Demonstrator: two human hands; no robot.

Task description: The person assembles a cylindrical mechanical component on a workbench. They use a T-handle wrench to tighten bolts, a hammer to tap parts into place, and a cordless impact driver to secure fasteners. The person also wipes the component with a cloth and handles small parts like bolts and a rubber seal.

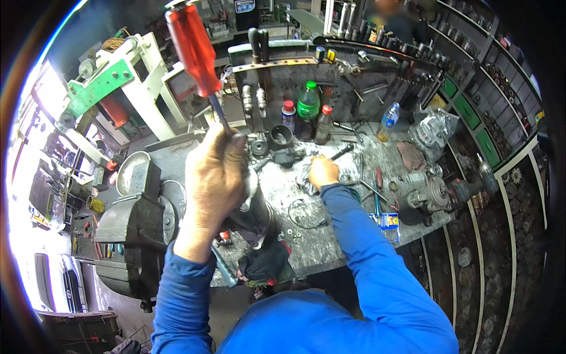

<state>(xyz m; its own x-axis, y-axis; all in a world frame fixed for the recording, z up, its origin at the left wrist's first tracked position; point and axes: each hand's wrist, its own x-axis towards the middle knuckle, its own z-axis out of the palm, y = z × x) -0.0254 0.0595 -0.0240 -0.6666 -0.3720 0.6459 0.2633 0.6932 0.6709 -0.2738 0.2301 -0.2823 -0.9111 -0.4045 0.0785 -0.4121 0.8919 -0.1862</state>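
Raised in front of me, my left hand [215, 174] is closed round the shaft of a screwdriver [193, 52], its red handle pointing up. Just beyond and below that hand stands a dark cylindrical metal housing [253, 221], partly hidden by it. My right hand [323, 172] is down on the bench with its fingers curled in, against a crumpled greyish thing [302, 176]. What its fingers hold is hidden. A dark-handled tool [342, 151] lies just past the right hand, and a dark metal part [286, 156] sits to its left.
Bottles, including a green-capped one [308, 101], line the back of the worn metal bench [318, 253]. A bagged metal part [433, 127] and a motor-like unit [427, 197] stand at right. A bench grinder or vise-like dark machine [131, 245] is at left; a dark cloth [265, 262] lies near me.
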